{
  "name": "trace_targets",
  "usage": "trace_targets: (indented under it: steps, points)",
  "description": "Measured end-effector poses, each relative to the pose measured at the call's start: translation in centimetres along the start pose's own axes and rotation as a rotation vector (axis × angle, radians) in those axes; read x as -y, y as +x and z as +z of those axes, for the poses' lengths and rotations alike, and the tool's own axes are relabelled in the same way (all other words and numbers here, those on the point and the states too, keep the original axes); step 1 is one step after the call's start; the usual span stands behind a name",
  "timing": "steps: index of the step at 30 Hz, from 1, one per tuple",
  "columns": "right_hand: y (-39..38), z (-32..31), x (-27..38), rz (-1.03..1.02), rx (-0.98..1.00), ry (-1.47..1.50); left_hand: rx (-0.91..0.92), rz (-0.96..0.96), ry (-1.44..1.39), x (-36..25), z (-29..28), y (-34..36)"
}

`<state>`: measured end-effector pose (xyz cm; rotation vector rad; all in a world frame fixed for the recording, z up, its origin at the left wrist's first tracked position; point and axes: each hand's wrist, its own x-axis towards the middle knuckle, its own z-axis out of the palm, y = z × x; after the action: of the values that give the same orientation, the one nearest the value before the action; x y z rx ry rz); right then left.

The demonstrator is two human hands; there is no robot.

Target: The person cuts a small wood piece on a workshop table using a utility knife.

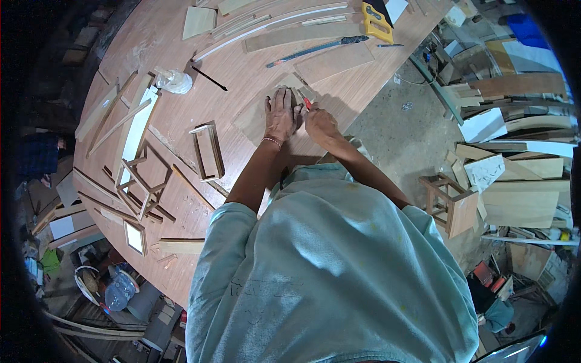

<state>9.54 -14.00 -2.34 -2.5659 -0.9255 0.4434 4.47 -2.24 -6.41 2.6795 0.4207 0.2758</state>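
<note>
On the wooden table, a thin brown board (248, 123) lies in front of me, with a smaller flat piece (292, 82) on top near its far edge. My left hand (281, 116) rests palm down over them, its fingers stretched forward and pressing. Close beside it, my right hand (322, 126) grips a red-handled tool (307, 103), whose thin metal end points forward and left to the flat piece. Whether that end is a knife blade or another kind of tip is too small to tell.
A yellow-handled saw (377, 24), a long blue tool (315, 51) and wood strips lie at the far side. A plastic jar (174, 81), a small wooden frame (209, 152) and more strips are to the left. A wooden stool (448, 204) stands on the floor at right.
</note>
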Motion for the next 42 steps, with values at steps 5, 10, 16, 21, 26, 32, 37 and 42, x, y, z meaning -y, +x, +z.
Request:
trace_targets:
  steps: [5,10,16,21,26,32,37,42]
  points:
    - [0.3,0.1,0.1,0.075,0.053,0.118,-0.093,-0.021,-0.028,-0.3,0.1,0.2]
    - [0.5,-0.6,0.8,0.138,0.123,0.133,-0.182,0.021,0.003,-0.6,-0.2,0.1]
    - [1.3,-1.8,1.7,0.109,0.201,-0.058,-0.196,0.013,0.037,-0.2,0.2,0.1]
    - [1.4,-2.5,1.5,0.072,0.327,-0.057,-0.147,-0.032,0.032,0.1,0.6,0.0]
    - [1.2,-2.0,1.8,0.193,0.183,0.088,-0.134,-0.031,0.008,0.0,0.3,0.1]
    - [1.5,-1.3,1.7,0.268,0.267,0.057,-0.130,-0.029,-0.009,-0.1,0.1,0.2]
    - [1.1,-0.6,1.4,0.241,0.206,0.060,-0.130,-0.024,0.012,-0.1,0.0,0.2]
    - [1.4,-1.0,2.4,0.175,0.217,-0.116,-0.134,-0.043,0.017,-0.2,-0.1,0.2]
